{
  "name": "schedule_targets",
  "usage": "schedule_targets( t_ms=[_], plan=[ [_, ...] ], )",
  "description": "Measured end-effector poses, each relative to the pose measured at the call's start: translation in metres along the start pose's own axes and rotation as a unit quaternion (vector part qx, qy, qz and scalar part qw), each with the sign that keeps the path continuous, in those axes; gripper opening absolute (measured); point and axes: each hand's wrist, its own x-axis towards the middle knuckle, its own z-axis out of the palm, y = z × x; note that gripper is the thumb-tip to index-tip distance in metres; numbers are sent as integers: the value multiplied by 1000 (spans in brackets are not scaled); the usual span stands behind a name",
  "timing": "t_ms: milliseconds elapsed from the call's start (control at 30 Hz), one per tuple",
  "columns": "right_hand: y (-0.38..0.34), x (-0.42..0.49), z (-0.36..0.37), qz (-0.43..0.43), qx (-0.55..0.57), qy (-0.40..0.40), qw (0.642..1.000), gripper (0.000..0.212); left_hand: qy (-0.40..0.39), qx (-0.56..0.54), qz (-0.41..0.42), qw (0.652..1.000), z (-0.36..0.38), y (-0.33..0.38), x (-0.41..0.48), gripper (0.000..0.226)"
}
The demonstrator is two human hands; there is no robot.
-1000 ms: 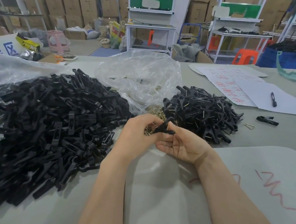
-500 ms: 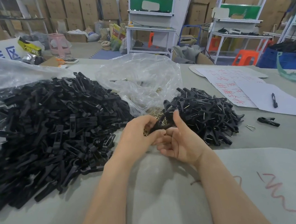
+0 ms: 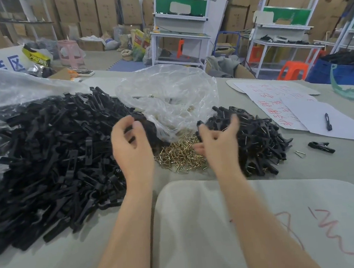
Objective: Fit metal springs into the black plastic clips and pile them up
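Black plastic clips (image 3: 43, 161) form the biggest heap, left of the brass springs (image 3: 180, 155); spring-fitted clips (image 3: 259, 138) pile up right of the springs; a clear bag (image 3: 167, 95) slumps behind them; the left hand (image 3: 132, 151) hovers at their left, fingers loosely curled, whether holding anything I cannot tell; the right hand (image 3: 218, 144), blurred, spreads its fingers at their right.

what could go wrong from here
The loose gold metal springs lie squeezed between the big heap of unfitted black plastic clips and the smaller finished clip pile, so parts may mix. The crumpled clear plastic bag overhangs the springs; the left hand might snag it. A stray spring right of the pile is easily missed.
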Motion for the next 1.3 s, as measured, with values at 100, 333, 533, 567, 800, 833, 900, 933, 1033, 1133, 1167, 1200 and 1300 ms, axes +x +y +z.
schedule_targets(
  t_ms=[100,333,533,567,800,833,900,933,1033,1133,1167,1200,1300],
  plan=[
    [9,-18,39,-113,-128,-120,978,49,93,-49,-6,994,-4,7,5,21],
    [11,-35,119,-161,-376,-388,826,57,174,-85,49,980,-20,18,19,24],
    [13,-26,94,-243,-426,-210,846,20,130,-65,40,989,-13,15,12,19],
    [15,-24,88,-226,-415,-200,859,19,121,-61,35,990,-12,13,11,19],
    [17,-7,59,-106,-149,-126,975,8,27,4,-42,999,-2,-2,6,18],
    [15,-4,54,-63,-74,-126,987,6,-1,17,-58,998,-2,-4,6,18],
    [13,1,41,12,61,-139,988,7,-76,27,-85,993,-1,-6,6,17],
    [13,2,34,37,107,-146,983,7,-121,25,-93,988,0,-5,5,15],
    [13,1,18,78,184,-140,970,7,-242,41,-76,966,3,-3,-1,14],
    [19,-1,9,77,189,-117,972,8,-283,70,-67,954,7,-5,-7,22],
    [22,-3,9,76,189,-114,972,8,-284,77,-69,953,7,-5,-9,26],
    [25,-6,10,78,193,-115,971,8,-281,84,-74,953,8,-6,-10,28],
    [32,-11,12,98,225,-120,962,8,-270,109,-84,953,9,-10,-10,21]
  ],
)
